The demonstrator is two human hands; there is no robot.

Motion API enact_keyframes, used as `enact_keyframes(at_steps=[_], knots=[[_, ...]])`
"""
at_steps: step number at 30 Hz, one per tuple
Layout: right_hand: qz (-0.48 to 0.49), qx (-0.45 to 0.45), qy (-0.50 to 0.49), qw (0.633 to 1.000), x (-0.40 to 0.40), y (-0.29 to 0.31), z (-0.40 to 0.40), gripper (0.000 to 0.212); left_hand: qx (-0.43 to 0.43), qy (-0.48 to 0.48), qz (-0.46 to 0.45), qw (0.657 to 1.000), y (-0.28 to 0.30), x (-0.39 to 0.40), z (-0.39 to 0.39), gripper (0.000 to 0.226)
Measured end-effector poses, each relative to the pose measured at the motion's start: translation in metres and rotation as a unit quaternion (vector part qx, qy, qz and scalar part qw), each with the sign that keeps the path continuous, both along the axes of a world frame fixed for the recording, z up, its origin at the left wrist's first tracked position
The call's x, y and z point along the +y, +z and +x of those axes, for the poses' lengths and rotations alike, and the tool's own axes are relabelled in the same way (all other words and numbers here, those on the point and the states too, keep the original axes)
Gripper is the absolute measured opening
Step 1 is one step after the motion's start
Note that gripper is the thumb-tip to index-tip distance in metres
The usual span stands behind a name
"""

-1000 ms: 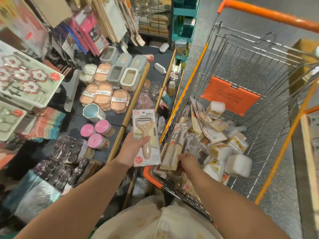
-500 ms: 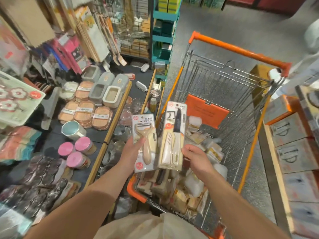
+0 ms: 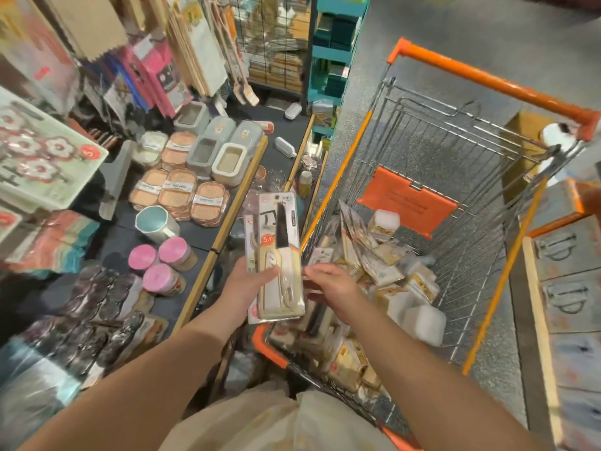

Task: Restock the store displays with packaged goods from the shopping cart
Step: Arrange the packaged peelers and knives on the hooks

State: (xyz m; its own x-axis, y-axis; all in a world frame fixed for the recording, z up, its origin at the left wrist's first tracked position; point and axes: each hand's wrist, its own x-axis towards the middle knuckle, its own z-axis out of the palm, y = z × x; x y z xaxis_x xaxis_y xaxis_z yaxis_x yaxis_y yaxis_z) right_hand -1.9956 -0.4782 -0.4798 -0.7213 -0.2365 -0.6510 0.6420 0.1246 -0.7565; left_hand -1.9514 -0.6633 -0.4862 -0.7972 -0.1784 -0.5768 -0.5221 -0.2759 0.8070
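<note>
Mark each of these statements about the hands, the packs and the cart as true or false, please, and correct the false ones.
1. The left hand holds the knife pack. True.
2. The right hand grips the cart's orange handle. False: it hovers with relaxed fingers beside the knife pack, over the cart.
3. A second pack sits behind the knife pack. True.
4. The cart is empty. False: many small packaged goods lie in it.
5. Three pink-lidded jars stand on the dark display shelf. True.
</note>
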Motion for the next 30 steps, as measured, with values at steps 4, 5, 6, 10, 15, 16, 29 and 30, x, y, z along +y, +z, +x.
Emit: enact_keyframes(at_steps=[4,5,6,10,15,16,29,30], knots=[[0.032,-0.108,-0.123,0.986,0.019,-0.027,0.002,0.013,-0.022,0.019,-0.036,0.999,-0.008,-0.011,0.007,0.028],[0.058,-0.125,-0.132,0.982,0.028,-0.037,0.006,0.013,-0.022,0.009,-0.046,0.999,-0.01,-0.015,0.01,0.027],[0.077,-0.137,-0.131,0.979,0.034,-0.048,0.011,0.014,-0.023,-0.003,-0.06,0.998,-0.011,-0.018,0.013,0.028],[0.104,-0.164,-0.099,0.976,0.039,-0.082,0.027,0.017,-0.056,-0.017,-0.102,0.993,-0.021,-0.026,0.021,0.023],[0.134,-0.156,-0.065,0.976,0.013,-0.108,0.026,0.023,-0.083,-0.018,-0.095,0.992,-0.028,-0.03,0.027,0.031],[0.147,-0.151,-0.052,0.976,0.009,-0.112,0.024,0.025,-0.063,-0.027,-0.079,0.995,-0.024,-0.028,0.029,0.028],[0.248,-0.162,-0.032,0.955,-0.018,-0.122,0.009,0.018,-0.099,0.018,-0.048,0.994,-0.012,-0.018,0.029,0.028],[0.253,-0.162,-0.028,0.953,-0.018,-0.122,0.009,0.014,-0.109,0.025,-0.041,0.993,-0.015,-0.017,0.03,0.033]])
